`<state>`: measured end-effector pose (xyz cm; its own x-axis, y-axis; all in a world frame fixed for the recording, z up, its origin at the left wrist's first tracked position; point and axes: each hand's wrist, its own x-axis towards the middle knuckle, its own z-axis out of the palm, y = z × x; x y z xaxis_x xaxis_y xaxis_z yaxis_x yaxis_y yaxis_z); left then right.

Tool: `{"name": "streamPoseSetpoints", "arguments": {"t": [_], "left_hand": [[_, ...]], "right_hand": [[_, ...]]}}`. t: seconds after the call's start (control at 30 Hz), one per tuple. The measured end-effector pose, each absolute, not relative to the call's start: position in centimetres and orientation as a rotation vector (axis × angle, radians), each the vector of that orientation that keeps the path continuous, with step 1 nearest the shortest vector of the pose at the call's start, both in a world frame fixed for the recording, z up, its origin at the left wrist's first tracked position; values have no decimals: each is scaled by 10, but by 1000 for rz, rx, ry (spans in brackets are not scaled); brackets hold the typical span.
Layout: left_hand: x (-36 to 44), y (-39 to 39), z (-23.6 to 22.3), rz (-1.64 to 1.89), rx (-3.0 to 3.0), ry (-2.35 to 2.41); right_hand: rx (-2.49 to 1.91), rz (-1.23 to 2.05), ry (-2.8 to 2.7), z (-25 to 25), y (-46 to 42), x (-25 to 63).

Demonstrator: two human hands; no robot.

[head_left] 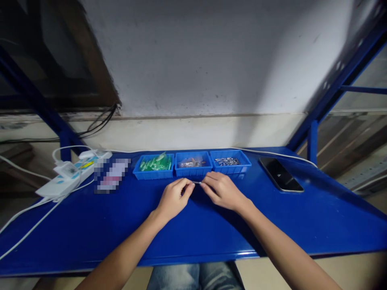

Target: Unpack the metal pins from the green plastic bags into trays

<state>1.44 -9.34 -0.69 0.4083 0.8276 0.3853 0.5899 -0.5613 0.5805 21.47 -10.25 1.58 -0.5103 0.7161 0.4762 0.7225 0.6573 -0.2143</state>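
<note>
Between my two hands spans a thin, light-coloured rod (196, 182), too small to name more exactly. My left hand (177, 197) pinches its left end between thumb and finger. At the other end, the fingertips of my right hand (222, 189) close on it. Just behind the hands stand three blue bins in a row. The left bin (153, 175) holds green plastic-looking pieces (155, 163). In the middle bin (192, 172) lie small pieces in clear plastic (192, 162). Many slim silvery metal pieces (227, 161) fill the right bin (232, 169), partly behind my right hand.
A black phone (281, 174) lies on the blue table (121, 233) at the right. On the left are a white power strip (72, 173) with plugs and cables, and a blurred-out flat item (113, 175). Blue frame posts (312, 141) and a wall (193, 60) bound the back.
</note>
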Motion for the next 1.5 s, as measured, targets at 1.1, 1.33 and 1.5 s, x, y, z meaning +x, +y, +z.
{"name": "streamPoseSetpoints", "arguments": {"t": [1.1,1.33,1.5], "left_hand": [[56,-50,-31,915,2318,1262],[56,-51,-30,986,2229,1262],[54,-51,-31,996,2203,1155]], "right_hand": [[-1257,300,-2070,-26,-77,222],[-1306,165,-2144,-20,-84,219],[-1316,207,-2141,-19,-83,220]]}}
